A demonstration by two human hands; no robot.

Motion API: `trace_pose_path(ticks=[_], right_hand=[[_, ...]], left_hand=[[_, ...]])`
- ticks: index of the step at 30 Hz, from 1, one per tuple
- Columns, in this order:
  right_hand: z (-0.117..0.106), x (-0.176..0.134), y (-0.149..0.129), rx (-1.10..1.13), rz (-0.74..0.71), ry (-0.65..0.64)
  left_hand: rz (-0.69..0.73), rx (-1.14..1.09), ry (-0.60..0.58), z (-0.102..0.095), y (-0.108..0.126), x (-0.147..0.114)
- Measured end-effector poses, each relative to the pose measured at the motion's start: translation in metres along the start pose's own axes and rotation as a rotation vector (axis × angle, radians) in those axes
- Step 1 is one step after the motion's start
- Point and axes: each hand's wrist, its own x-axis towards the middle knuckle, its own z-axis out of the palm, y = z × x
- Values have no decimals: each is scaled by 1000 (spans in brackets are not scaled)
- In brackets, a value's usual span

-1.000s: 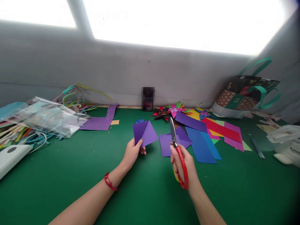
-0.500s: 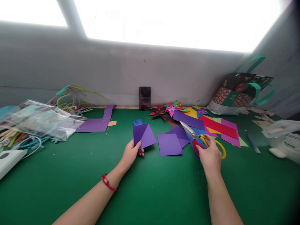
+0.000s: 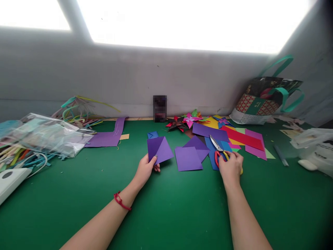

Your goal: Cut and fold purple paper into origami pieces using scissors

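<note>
Red-handled scissors (image 3: 218, 150), blades up-left

Your left hand (image 3: 145, 169) pinches matt purple folded paper (image 3: 159, 149); your right hand (image 3: 230, 166) rests on scissors (image 3: 218, 150) with bright metal blades and glossy red and yellow plastic handles. The green table mat (image 3: 166, 208) looks matt and smooth. Near its left edge lies a glossy clear plastic bag (image 3: 49, 133).

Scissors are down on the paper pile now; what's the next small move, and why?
Probably let go: the right hand rests on the scissors, which lie flat on the blue sheet, while the left hand holds the folded purple paper alone.
</note>
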Motion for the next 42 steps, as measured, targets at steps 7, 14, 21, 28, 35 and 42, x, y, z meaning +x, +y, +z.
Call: trace_pose_path(ticks=[7, 14, 21, 28, 35, 42], right_hand=[[-7, -23, -44, 201, -270, 37], [7, -92, -106, 651, -420, -433], [19, -106, -108, 875, -128, -736], [28, -94, -102, 1041, 27, -992], [31, -86, -97, 1092, 119, -978], [24, -84, -99, 1050, 151, -1053]], left_hand=[[2, -10, -6, 0, 0, 3], [28, -29, -32, -2, -3, 6], [45, -1, -115, -5, -2, 3], [51, 38, -195, 2, 5, -6], [56, -199, -189, -5, 10, -8], [-111, -235, -215, 5, 7, -14]])
